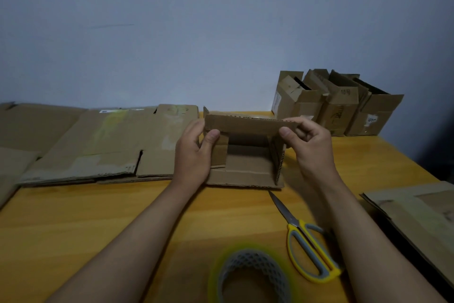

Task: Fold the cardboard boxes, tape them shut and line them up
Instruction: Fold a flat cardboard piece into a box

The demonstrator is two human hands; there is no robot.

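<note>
Far left: flattened cardboard sheets (98,143) lie stacked on the worktop (86,216), reaching back to the wall and partly off the left edge.

Left forearm comes in from bottom left, angled up toward centre. Left hand (194,152) is back-of-hand to camera, thumb pressed on the front of the box's top flap at its left end, remaining fingers wrapped behind the left side. It grips the box.

Centre: small cardboard box (245,155) sits on the worktop just beside the flat sheets, open side facing the camera, interior visible. Bottom flap lies flat toward the viewer, right side flap stands out edge-on, top flap (248,124) is held roughly level across the opening between both hands.

Below centre: tape roll (253,275) lies flat near the bottom edge, blurred; looks like clear tape on a grey patterned core, can't be sure.

Scissors (304,241), yellow and grey handles, lie closed on the worktop between the tape roll and the right forearm, blades pointing at the box.

Right forearm enters from bottom right, angled up and inward. Right hand (309,145) pinches the top flap's right end, thumb in front, index finger curled over the edge, other fingers curled behind.

Back right: assembled boxes (336,106) stand in a row against the wall, flaps up, touching one another.

Far right: another flat cardboard piece (417,216) lies at the worktop edge.
</note>
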